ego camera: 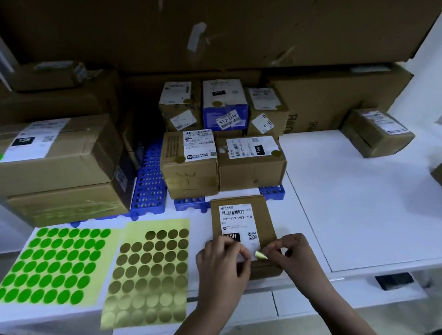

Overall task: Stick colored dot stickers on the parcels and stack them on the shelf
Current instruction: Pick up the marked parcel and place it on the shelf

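Pinching a gold dot sticker (260, 255) between both hands, fingers closed on its edges, the person is working right over the near end of a flat brown parcel (242, 226). Left hand (222, 262) is resting on the parcel's white label, thumb and forefinger nipped at the sticker's left side; right hand (292, 254) is gripping the other side with curled fingertips. Sticker is looking curled, not yet pressed flat, so this parcel is still undone, I judge.

Just left of the left hand a gold sticker sheet (150, 279) is lying with its top-left dots missing; further left a green sticker sheet (51, 265) is lying nearly full.

Beyond the hands, several small parcels (221, 146) already carrying gold dots are sitting stacked on a blue tray (147, 183). Far left of the hands, a big box (51, 150) is showing a green dot. Far right and beyond, one parcel (377, 131) is sitting apart; any dot on it cannot be made out. Remaining: press, stack, continue.
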`<action>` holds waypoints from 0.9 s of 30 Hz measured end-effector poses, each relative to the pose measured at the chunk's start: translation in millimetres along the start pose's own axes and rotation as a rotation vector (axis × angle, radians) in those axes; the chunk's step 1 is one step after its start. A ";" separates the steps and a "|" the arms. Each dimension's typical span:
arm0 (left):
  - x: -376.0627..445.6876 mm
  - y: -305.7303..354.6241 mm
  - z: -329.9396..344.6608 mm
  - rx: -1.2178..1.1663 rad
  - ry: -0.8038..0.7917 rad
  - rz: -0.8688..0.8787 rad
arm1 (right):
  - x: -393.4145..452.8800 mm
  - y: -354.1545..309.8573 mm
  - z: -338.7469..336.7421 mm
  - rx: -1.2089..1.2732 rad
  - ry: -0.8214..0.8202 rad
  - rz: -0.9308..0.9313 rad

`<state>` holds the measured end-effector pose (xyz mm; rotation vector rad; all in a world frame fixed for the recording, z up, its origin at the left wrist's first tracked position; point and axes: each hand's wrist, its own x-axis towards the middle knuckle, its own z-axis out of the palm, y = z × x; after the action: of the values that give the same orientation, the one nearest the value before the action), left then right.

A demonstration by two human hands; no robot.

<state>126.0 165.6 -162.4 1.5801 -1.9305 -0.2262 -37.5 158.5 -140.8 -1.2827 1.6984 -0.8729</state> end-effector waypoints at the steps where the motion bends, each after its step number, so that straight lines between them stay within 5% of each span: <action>1: -0.1 0.4 0.9 0.005 -0.010 -0.006 | -0.9 0.0 -0.2 -0.003 0.009 -0.015; 27: 2.0 5.1 9.7 0.150 0.027 -0.010 | -3.0 28.5 20.8 -0.144 0.276 -0.310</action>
<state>116.3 162.6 -166.8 1.6802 -1.9581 -0.0654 -29.8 167.2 -174.3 -1.6133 1.8288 -1.1707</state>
